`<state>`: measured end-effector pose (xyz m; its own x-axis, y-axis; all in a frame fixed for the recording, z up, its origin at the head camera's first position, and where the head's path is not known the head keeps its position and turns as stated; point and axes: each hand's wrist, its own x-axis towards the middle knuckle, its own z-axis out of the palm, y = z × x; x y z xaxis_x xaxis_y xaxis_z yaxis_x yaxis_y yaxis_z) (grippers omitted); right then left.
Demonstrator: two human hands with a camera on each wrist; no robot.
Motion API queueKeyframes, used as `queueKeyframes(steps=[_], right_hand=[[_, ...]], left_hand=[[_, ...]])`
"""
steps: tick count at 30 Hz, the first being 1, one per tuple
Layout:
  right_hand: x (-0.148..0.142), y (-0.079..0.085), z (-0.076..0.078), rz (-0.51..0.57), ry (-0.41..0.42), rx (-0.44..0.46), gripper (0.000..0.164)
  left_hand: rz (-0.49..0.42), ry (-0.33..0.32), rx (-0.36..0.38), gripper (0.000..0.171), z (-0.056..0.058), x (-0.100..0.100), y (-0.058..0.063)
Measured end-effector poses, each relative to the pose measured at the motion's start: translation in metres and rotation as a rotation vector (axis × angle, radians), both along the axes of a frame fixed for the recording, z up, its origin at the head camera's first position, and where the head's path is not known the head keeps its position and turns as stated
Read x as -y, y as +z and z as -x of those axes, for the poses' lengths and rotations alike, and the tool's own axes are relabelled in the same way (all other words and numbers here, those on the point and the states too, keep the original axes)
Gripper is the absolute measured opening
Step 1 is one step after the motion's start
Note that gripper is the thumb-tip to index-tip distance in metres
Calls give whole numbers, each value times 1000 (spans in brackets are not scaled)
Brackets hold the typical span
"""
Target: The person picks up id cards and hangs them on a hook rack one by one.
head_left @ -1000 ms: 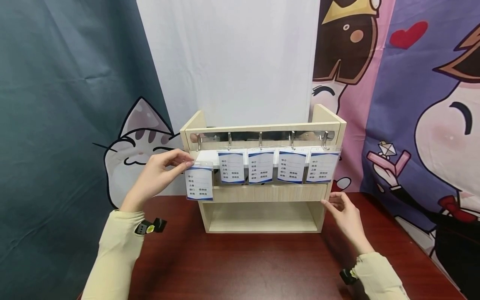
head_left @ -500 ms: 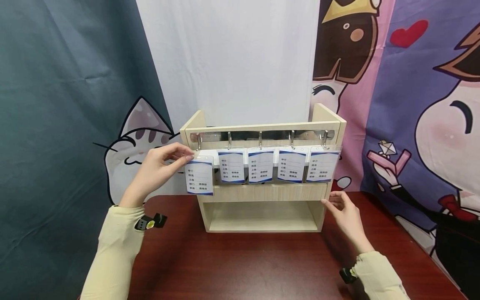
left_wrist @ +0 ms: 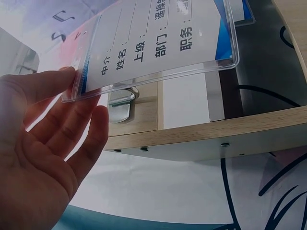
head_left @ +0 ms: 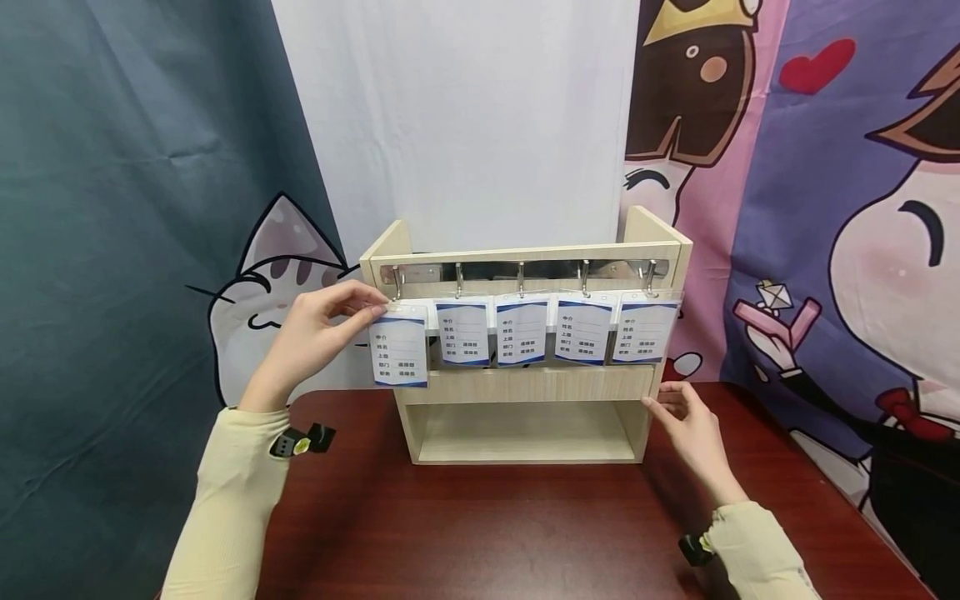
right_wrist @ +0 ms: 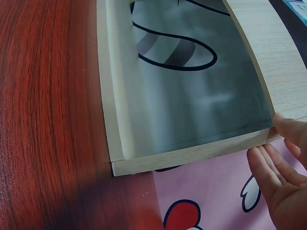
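Note:
My left hand [head_left: 318,337] pinches a clear-sleeved ID badge [head_left: 399,346] by its top edge, at the left end of a pale wooden rack [head_left: 525,387]. The badge hangs upright just below the leftmost metal hook [head_left: 397,283]. In the left wrist view this hook [left_wrist: 121,103] shows behind the badge's edge; whether they touch I cannot tell. Several similar badges [head_left: 521,333] hang from the other hooks in a row. My right hand [head_left: 690,442] holds the rack's right side panel, thumb at the front edge and fingers [right_wrist: 264,167] against the outer face.
The rack stands on a reddish-brown table [head_left: 510,525], with an open lower compartment [head_left: 525,433]. A white cloth [head_left: 487,125] hangs behind it, between a teal curtain [head_left: 135,167] and a cartoon-printed backdrop [head_left: 810,250] on the right.
My left hand has raised the badge slightly, bringing its top edge up toward the leftmost hook. My right hand has stayed at the rack's side.

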<state>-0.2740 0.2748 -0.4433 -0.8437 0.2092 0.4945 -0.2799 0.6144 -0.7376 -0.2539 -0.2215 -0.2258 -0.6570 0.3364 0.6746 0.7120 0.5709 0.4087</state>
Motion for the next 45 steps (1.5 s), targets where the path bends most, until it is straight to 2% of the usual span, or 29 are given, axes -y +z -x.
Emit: queueKeyframes(steps=[12, 19, 30, 45], right_hand=[[0, -1, -1, 4, -4, -7, 36], [-1, 0, -1, 0, -3, -10, 36], [-1, -1, 0, -6, 2, -9, 36], [0, 0, -1, 0, 10, -5, 36]], left_hand=[[1, 16, -10, 10, 1, -3, 6], [14, 48, -12, 9, 6, -3, 7], [1, 92, 22, 9, 10, -1, 4], [-13, 108, 54, 11, 16, -3, -1]])
